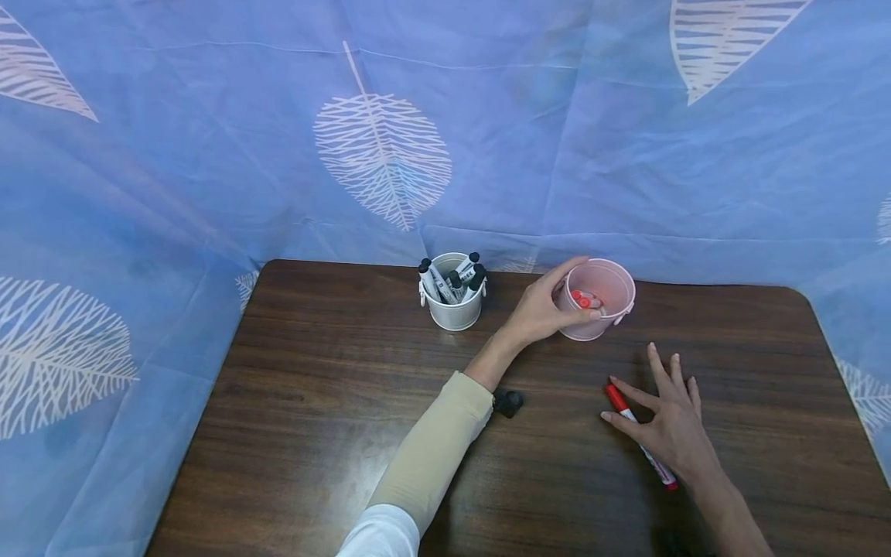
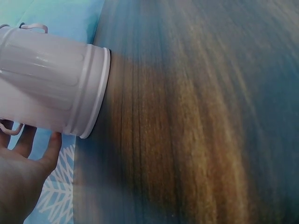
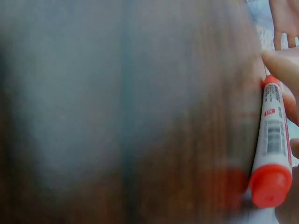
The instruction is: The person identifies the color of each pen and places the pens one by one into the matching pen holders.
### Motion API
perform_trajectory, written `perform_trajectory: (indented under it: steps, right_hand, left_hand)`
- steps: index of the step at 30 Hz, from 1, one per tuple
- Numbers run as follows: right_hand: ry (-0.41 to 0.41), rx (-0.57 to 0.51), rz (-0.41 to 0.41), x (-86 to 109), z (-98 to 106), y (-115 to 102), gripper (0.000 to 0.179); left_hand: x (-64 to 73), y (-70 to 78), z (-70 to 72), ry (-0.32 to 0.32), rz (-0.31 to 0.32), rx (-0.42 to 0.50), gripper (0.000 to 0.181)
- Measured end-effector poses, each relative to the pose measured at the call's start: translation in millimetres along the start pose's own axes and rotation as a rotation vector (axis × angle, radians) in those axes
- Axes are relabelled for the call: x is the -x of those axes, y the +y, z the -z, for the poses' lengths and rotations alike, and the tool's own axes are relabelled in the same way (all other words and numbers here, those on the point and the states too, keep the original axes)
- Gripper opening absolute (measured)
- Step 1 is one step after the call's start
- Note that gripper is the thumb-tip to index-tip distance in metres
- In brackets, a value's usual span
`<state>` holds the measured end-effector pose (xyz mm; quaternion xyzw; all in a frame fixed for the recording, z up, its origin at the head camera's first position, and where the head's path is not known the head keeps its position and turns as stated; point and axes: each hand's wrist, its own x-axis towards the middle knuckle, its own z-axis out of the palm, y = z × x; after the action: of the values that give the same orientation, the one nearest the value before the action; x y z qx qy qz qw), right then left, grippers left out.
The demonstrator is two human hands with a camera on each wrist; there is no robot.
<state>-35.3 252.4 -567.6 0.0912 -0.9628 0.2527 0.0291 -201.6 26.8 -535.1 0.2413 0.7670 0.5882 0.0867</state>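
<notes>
My left hand holds a small pink bucket from its left side, thumb and fingers spread round the wall. Several red-ended markers lie inside it. In the left wrist view the pink bucket has its base on the tabletop, with the fingers against its side. A red-capped whiteboard marker lies slantwise on the table. Over it my right hand is spread, thumb and forefinger on either side of the cap end. The right wrist view shows the marker close beside the fingers.
Left of the pink bucket stands a silvery-white bucket with several black-capped markers in it. Both buckets are near the back edge of the dark wooden table. A blue leaf-patterned cloth hangs behind.
</notes>
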Motion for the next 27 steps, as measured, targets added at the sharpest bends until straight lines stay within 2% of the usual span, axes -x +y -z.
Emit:
perform_trajectory:
  steps: [10,16,23,27]
  right_hand:
    - [0.091,0.010,0.080,-1.3,-3.3,-2.9,0.038]
    - [0.116,0.018,0.096,-1.8,-0.1,-5.8,0.038]
    - [0.105,0.003,0.081,-4.8,5.3,-10.4,0.035]
    - [0.133,0.011,0.127,-8.0,11.9,-12.3,0.033]
  left_hand:
    - [-0.4,1.0,0.0,0.002,0.002,0.014,0.083]
    - [-1.0,1.2,-1.0,-0.012,0.004,0.038,0.082]
    - [-1.4,0.6,-0.8,-0.007,0.017,0.051,0.081]
    - [-1.5,0.3,-1.1,-0.007,0.013,0.058,0.081]
